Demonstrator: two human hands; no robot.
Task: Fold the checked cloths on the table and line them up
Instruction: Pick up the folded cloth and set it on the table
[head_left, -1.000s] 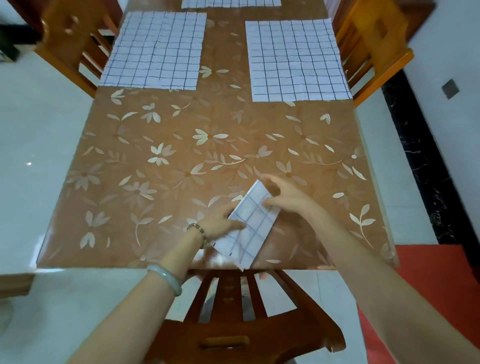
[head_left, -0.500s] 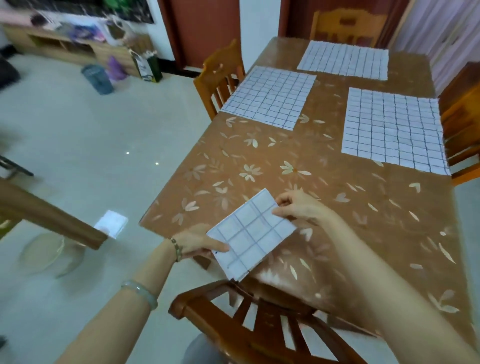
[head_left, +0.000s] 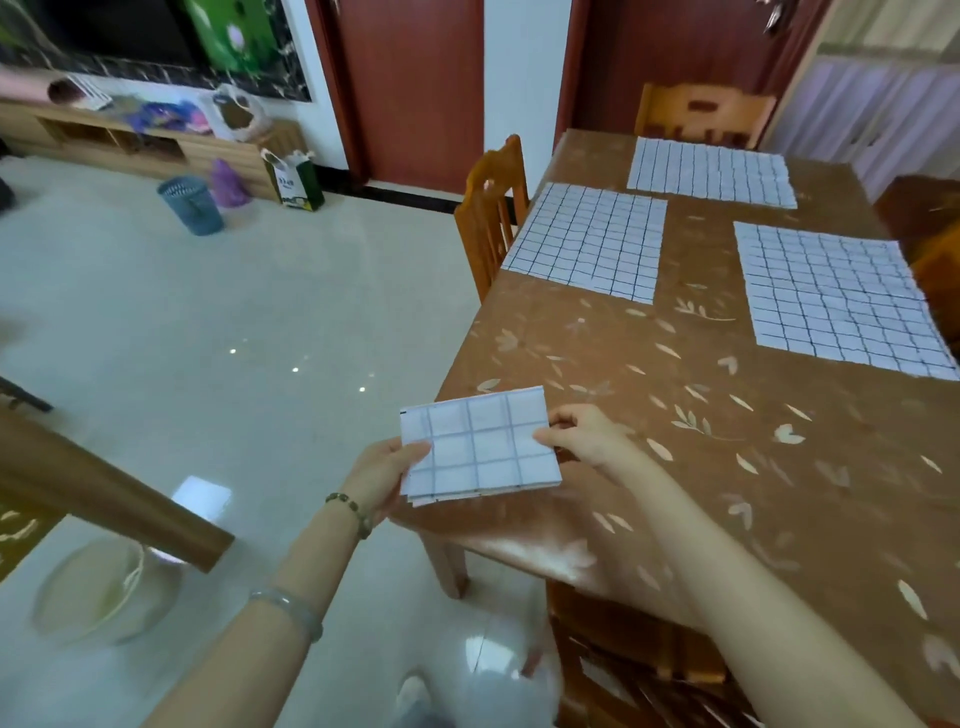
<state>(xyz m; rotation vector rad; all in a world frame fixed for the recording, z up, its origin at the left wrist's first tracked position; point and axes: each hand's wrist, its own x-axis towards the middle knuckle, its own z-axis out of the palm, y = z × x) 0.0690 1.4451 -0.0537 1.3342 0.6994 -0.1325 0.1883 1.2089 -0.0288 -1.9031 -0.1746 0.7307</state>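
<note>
A folded checked cloth (head_left: 480, 447), white with dark lines, is held over the near left corner of the brown flowered table (head_left: 701, 447). My left hand (head_left: 382, 470) grips its left edge and my right hand (head_left: 584, 434) pinches its right edge. Three unfolded checked cloths lie flat farther back: one by the left edge (head_left: 587, 241), one on the right (head_left: 836, 299) and one at the far end (head_left: 709, 171).
Wooden chairs stand at the table's left side (head_left: 491, 213), far end (head_left: 701, 111) and near end (head_left: 634, 660). To the left is shiny floor with a blue bin (head_left: 191, 205), a paper bag (head_left: 296, 179) and a low wooden shelf (head_left: 130, 140). A wooden beam (head_left: 104, 491) crosses the left foreground.
Both hands have lifted the folded cloth off the table and carried it left toward the table's corner. The view has swung left and up, showing the floor and the room.
</note>
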